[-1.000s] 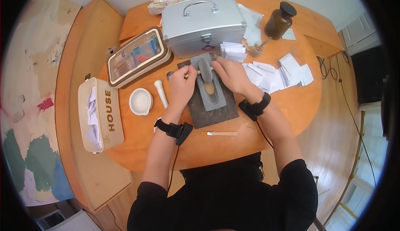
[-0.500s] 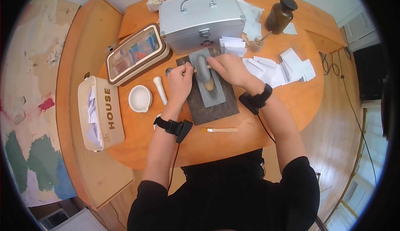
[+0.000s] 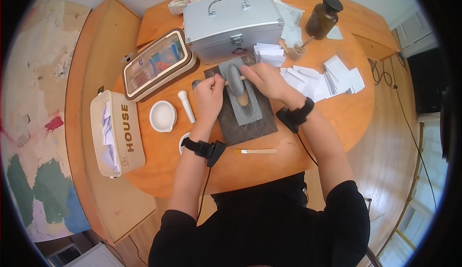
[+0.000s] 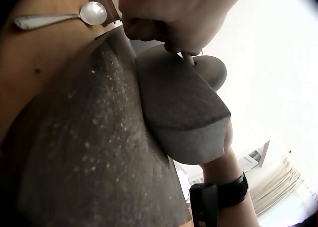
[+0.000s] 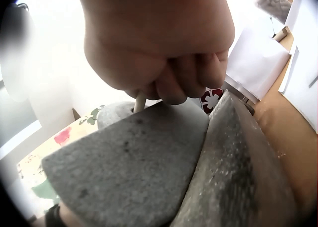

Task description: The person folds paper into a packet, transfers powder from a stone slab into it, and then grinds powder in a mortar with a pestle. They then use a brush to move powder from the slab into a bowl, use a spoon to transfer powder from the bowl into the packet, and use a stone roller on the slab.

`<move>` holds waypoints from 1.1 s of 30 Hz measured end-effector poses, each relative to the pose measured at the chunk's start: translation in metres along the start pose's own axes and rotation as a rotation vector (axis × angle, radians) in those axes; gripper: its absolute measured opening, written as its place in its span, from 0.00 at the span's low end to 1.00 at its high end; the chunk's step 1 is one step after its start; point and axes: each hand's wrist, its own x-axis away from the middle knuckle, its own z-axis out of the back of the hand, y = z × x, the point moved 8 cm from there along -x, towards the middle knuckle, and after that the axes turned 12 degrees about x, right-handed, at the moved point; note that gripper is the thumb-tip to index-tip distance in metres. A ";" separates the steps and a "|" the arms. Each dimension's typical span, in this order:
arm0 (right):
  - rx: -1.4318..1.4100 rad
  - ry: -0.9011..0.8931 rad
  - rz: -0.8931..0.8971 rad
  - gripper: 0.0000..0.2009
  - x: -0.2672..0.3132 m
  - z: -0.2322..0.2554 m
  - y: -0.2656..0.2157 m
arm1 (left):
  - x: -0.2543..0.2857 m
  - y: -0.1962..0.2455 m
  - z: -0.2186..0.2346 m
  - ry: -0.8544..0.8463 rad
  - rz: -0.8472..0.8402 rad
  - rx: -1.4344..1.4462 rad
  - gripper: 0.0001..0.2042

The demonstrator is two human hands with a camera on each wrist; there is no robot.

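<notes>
We see the left hand point(image 3: 210, 95) and right hand point(image 3: 266, 81) with fingers curled round opposite ends of a rod point(image 5: 140, 102). Between them, its stone wheel point(image 3: 234, 78) stands upright in the stone trough point(image 3: 248, 118).

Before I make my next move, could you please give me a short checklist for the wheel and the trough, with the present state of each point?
1. Left hand grips the handle: ok.
2. Right hand grips the handle on the wheel's other side: ok.
3. Wheel stands on edge in the trough: ok.
4. Trough lies on the dark slab: ok.
5. Tan material ground finely enough: cannot tell, too small to see.
6. Brush off the slab: ok, it lies on the table.
</notes>
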 end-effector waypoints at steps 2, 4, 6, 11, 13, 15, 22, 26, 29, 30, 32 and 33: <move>-0.030 -0.030 -0.026 0.24 -0.002 -0.002 0.001 | -0.002 0.003 0.001 -0.001 0.001 -0.012 0.22; -0.018 -0.061 -0.032 0.24 0.007 -0.003 0.002 | 0.005 0.011 0.000 -0.018 0.032 0.011 0.21; -0.007 -0.084 -0.024 0.24 0.028 -0.002 -0.004 | 0.022 0.017 -0.001 -0.021 0.029 0.029 0.20; -0.015 -0.119 -0.071 0.23 0.060 0.001 -0.015 | 0.052 0.023 -0.003 -0.010 0.011 0.107 0.17; -0.003 -0.097 -0.064 0.23 0.057 0.001 -0.015 | 0.047 0.018 -0.005 -0.017 0.032 0.159 0.17; -0.017 -0.075 -0.071 0.22 0.056 0.000 -0.015 | 0.045 0.017 -0.005 -0.020 0.030 0.170 0.17; -0.069 -0.070 -0.128 0.22 0.064 0.003 -0.019 | 0.050 0.023 -0.005 0.005 0.034 0.158 0.17; -0.086 -0.083 -0.134 0.22 0.066 0.003 -0.023 | 0.051 0.018 -0.005 -0.007 0.039 0.181 0.17; -0.087 -0.076 -0.122 0.22 0.064 0.002 -0.022 | 0.053 0.019 -0.006 -0.012 0.048 0.207 0.17; -0.079 -0.074 -0.126 0.21 0.064 0.000 -0.018 | 0.052 0.020 -0.005 -0.008 0.049 0.185 0.17; -0.058 -0.065 -0.098 0.21 0.056 0.001 -0.017 | 0.048 0.020 -0.004 0.001 0.048 0.142 0.17; -0.049 -0.059 -0.071 0.21 0.047 0.003 -0.018 | 0.045 0.015 -0.004 0.005 0.065 0.158 0.18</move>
